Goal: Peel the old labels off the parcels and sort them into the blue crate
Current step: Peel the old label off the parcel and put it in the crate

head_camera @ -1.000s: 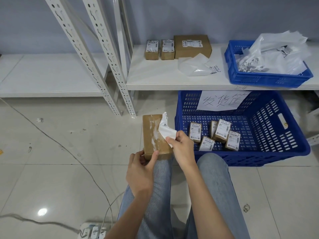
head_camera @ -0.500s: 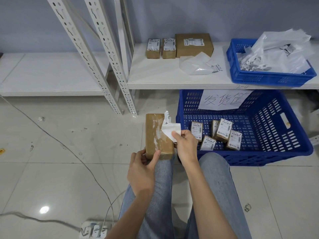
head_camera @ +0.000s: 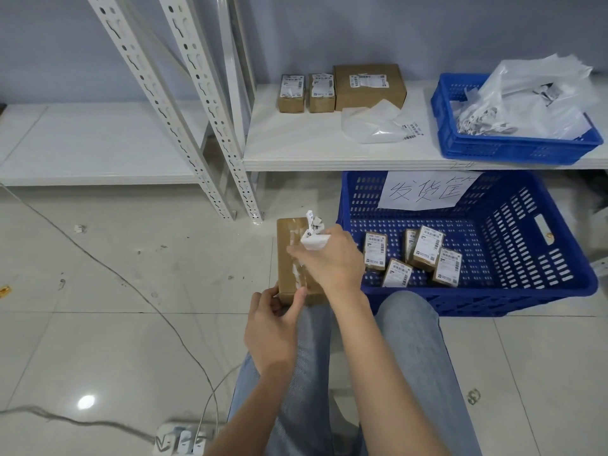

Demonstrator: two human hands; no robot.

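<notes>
- The brown cardboard parcel sits on the person's left knee, just beside the big blue plastic crate on the floor. Its top shows white torn label residue.
- The right hand pinches the crumpled white peeled label, fingers curled tight round it.
- The left hand grips the parcel's near end, thumb on top.
- Best bet imo: keep that end braced and scrape the leftover strips at a low angle so the cardboard doesn't tear.

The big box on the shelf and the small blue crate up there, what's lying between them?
In the head view, a crumpled clear plastic bag with barcode stickers lies between the big box and small blue crate.
</notes>
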